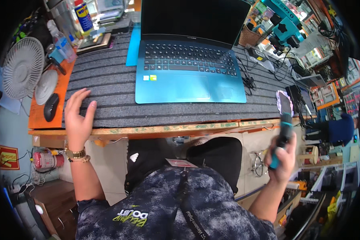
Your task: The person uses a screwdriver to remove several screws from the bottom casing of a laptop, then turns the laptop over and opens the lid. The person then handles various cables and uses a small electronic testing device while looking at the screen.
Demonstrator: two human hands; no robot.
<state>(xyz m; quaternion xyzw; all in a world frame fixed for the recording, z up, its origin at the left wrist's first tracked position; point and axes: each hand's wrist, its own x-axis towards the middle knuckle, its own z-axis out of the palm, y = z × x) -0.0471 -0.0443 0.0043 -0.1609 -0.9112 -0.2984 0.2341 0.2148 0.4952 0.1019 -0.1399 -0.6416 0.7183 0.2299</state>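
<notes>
An open blue laptop (160,86) stands on the grey striped mat (112,86), its screen black. Beyond the mat's right part, near the table's front edge, my right hand (286,158) is closed around a thick black and teal screwdriver (285,132), held upright and slightly blurred. Its tip is too blurred to make out. My left hand (78,118) rests at the mat's left front edge, fingers spread and holding nothing. Left of that hand lies a black computer mouse (51,107).
A white fan (23,68), a clear spray bottle (62,44) and a blue-yellow spray can (83,18) stand at the left. Black cables (248,78) lie right of the laptop. A teal microscope (286,28) is at the back right. Another person (340,130) is at far right.
</notes>
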